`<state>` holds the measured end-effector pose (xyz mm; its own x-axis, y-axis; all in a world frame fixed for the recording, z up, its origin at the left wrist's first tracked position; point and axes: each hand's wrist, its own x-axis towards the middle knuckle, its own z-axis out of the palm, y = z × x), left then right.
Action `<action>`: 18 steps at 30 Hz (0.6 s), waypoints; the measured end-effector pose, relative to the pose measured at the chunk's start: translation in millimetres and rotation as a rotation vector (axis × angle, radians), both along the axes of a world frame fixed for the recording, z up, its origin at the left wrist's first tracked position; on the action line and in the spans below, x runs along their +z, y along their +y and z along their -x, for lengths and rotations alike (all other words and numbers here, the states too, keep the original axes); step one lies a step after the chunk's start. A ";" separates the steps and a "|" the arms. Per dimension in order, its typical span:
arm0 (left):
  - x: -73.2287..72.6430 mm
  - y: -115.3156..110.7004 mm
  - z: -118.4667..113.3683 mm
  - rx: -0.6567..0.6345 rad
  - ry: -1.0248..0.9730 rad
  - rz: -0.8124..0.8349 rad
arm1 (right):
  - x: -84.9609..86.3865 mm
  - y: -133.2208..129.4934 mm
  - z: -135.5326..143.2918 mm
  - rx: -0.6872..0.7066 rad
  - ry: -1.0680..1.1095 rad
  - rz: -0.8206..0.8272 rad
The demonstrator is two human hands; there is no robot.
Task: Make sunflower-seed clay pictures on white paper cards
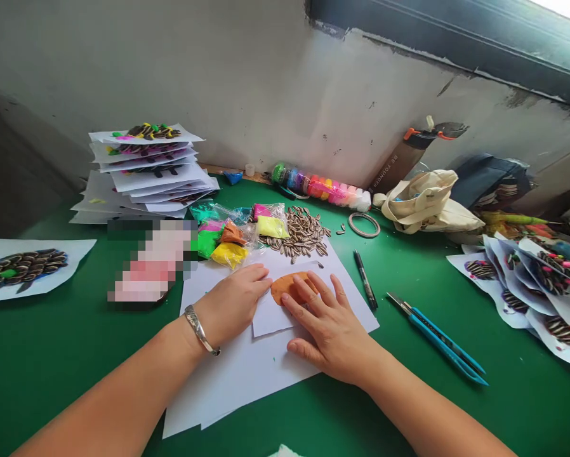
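A flat, rounded piece of orange clay lies on a small white sheet, which rests on larger white paper. My right hand is spread over the clay, its fingertips touching the surface and covering the right part. At the clay's left edge is my left hand, with a silver bracelet on the wrist. Its fingers are drawn together beside the small sheet; whatever is under or between them is hidden. A single sunflower seed lies near the small sheet's top corner.
Behind the paper are piled sunflower seeds and bags of coloured clay. A pen, a blue utility knife and a tape roll lie to the right. Stacked seed pictures stand back left, others far right.
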<state>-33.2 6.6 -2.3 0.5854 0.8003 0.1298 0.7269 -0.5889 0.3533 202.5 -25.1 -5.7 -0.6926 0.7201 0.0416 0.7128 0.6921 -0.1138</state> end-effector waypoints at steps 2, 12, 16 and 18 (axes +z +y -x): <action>0.9 0.3 -0.1 -0.003 -0.009 0.005 | 0.5 0.3 0.1 0.000 0.003 0.002; 0.9 1.5 -1.5 -0.008 -0.005 -0.007 | -0.3 -0.4 -2.6 0.014 0.025 -0.002; 1.5 1.4 -1.6 -0.009 -0.004 -0.024 | -0.7 5.1 -10.7 -0.079 0.099 -0.009; 2.4 1.2 -1.7 -0.010 -0.002 -0.016 | -1.1 9.3 -17.0 -0.183 0.129 -0.043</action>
